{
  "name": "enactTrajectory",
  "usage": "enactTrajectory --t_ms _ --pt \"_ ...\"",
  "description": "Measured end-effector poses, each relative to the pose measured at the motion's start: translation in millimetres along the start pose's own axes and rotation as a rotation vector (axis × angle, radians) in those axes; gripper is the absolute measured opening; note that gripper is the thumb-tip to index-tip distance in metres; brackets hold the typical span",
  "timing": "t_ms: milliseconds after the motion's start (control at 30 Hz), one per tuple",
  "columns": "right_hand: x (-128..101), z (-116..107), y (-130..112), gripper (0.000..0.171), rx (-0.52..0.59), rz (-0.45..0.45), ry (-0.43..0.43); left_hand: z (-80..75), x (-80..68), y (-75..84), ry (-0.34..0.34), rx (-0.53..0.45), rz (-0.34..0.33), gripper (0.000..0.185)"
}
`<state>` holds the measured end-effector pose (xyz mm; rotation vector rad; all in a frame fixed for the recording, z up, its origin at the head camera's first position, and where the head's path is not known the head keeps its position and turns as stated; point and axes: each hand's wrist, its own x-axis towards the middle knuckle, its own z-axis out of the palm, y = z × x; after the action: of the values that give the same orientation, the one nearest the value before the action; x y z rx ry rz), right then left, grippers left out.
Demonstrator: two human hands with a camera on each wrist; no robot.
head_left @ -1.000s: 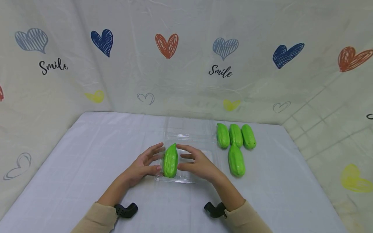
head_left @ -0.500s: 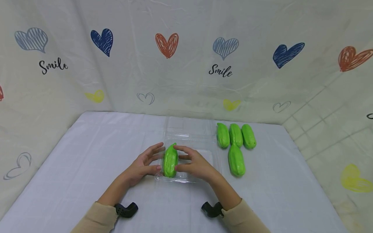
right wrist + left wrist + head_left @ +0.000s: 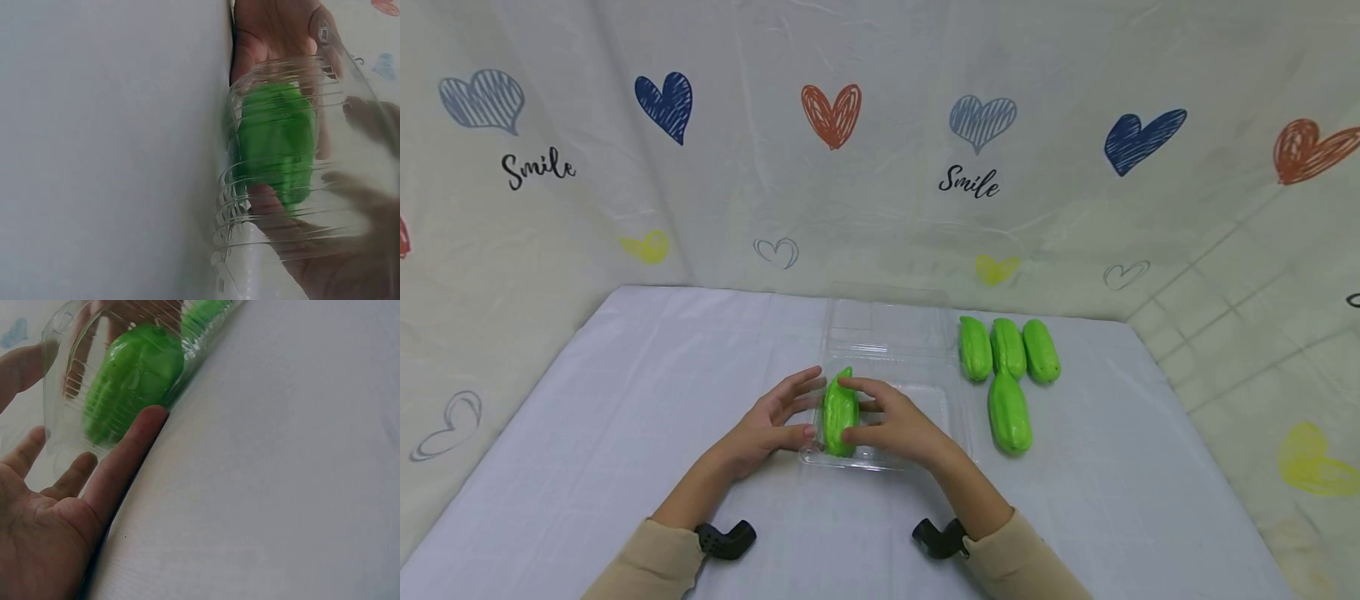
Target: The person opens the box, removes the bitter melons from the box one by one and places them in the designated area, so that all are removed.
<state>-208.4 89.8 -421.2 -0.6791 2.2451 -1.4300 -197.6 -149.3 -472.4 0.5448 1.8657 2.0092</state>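
At frame centre, my right hand [image 3: 895, 425] pinches the gourd [image 3: 838, 412] lying in the clear tray [image 3: 925, 400]; my left hand [image 3: 767, 421], fingers relaxed, touches the tray's left wall on the tabletop [image 3: 625, 400].

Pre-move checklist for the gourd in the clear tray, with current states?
1. Green gourd inside the clear plastic tray: ok, it lies at the tray's left side.
2. Right hand on the gourd: ok, fingers curl over its top and right side.
3. Left hand steadying: ok, fingers straight against the tray's left wall; the left wrist view shows a finger pressed on the plastic.
4. Tray lid out of the way: ok, it lies open behind the tray.
5. Room for more in the tray: ok, the right part looks free.
6. Four loose gourds within reach: ok, on the cloth right of the tray.
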Motion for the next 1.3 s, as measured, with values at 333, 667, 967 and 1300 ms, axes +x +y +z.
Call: enactTrajectory --t_ms 333,667,967,1300 --pt "4.6 3.8 1.4 0.069 -0.052 -0.033 0.005 -1.3 0.3 -2.8 0.005 -0.006 0.008 0.077" --pt "7.0 6.2 2.4 0.067 -0.119 -0.049 0.022 -0.2 0.9 -1.0 0.008 -0.010 -0.014 0.076" --pt "9.5 8.0 1.3 0.066 -0.209 -0.024 0.032 -1.7 0.7 -2.4 0.005 -0.019 -0.012 0.077" --pt "8.9 7.7 -1.0 0.065 -0.223 -0.028 0.050 -1.4 -0.1 -1.6 0.011 -0.003 -0.011 0.077"
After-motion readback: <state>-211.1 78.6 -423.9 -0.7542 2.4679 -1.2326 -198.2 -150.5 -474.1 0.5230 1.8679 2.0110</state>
